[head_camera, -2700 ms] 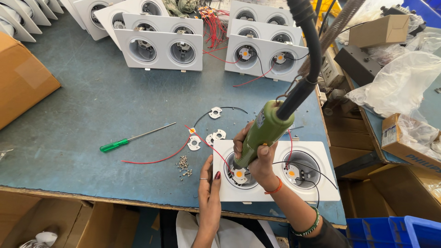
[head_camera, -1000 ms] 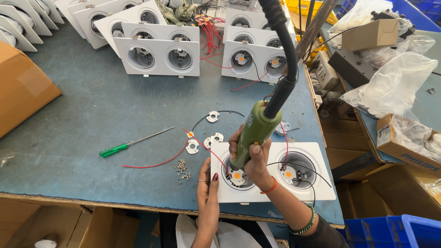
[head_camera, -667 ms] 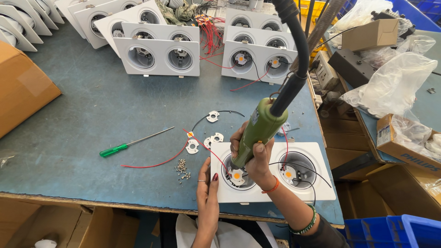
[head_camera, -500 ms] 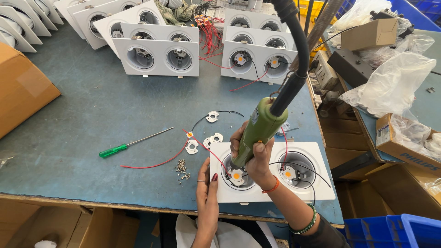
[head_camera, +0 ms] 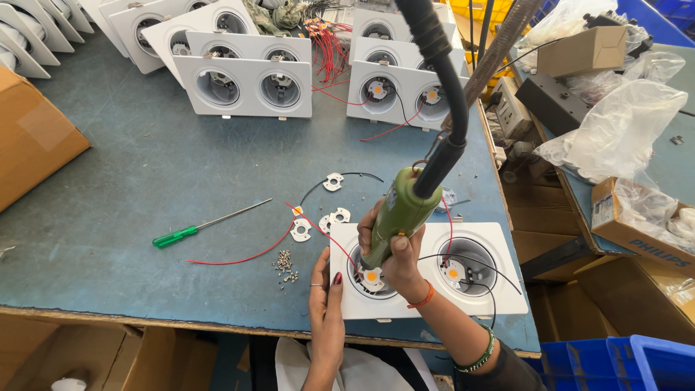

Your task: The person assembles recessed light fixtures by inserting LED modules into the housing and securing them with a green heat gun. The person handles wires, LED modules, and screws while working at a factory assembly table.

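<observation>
Head view: brown cardboard box (head_camera: 32, 141) at left edge.

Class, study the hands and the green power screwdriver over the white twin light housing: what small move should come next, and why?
Probably hold the green power screwdriver upright and press down. Its tip already sits in the left recess of the white housing, beside the orange chip; the right hand grips it, the left hand steadies the housing's edge.

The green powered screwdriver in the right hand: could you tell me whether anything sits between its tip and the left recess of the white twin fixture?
Nothing visible: the green powered screwdriver in the right hand reaches the white twin fixture unobstructed.
</observation>
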